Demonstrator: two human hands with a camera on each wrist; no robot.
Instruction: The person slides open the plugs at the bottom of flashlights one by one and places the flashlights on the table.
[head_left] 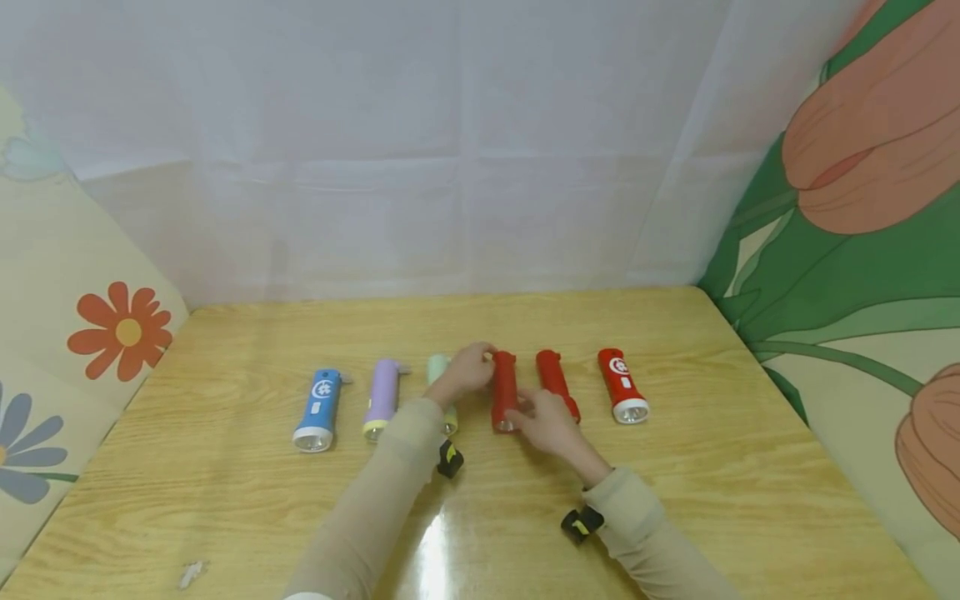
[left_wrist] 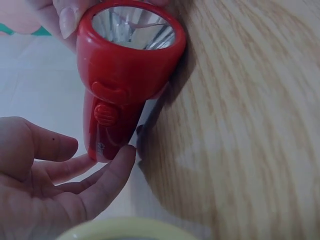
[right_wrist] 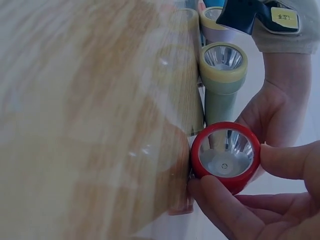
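A glossy red flashlight [head_left: 505, 387] lies lengthwise on the wooden table between the two hands. My right hand [head_left: 551, 423] pinches its lens end, with the thumb on one side and fingers on the other in the right wrist view. At the far tail end is my left hand [head_left: 467, 371], its fingers loosely bent and fingertips right at the tail in the left wrist view. The lens [right_wrist: 226, 152] faces toward me, and a ribbed switch [left_wrist: 106, 114] shows on the body. Beside the left hand lies a pale green flashlight [head_left: 437, 367], partly hidden by that arm.
Left along the row are a purple flashlight [head_left: 384, 387] with a yellow rim and a blue flashlight [head_left: 320, 408] with a white rim. To the right lie another red flashlight [head_left: 552, 375] and a red flashlight with a white rim [head_left: 619, 379]. A white cloth [head_left: 450, 150] hangs behind.
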